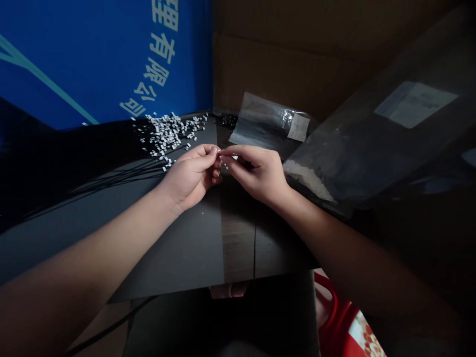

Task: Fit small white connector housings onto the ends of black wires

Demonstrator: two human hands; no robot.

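My left hand (195,173) is closed, its thumb and forefinger pinched together over the table. Fingertip to fingertip with it, my right hand (258,171) is in a pinch too. Whatever sits between the fingertips is too small and too covered to name. A few tiny white bits (235,157) show behind my right fingers. Just beyond my left hand lies a big bundle of thin black cables (92,168), with a heap of small white connector-like ends (167,131).
A blue panel (92,59) with white characters stands behind the cables. At the back is a small clear bag (256,119) with a label. A large clear bag (353,134) holding small whitish pieces (308,179) lies right. Something red (334,312) is below the table edge.
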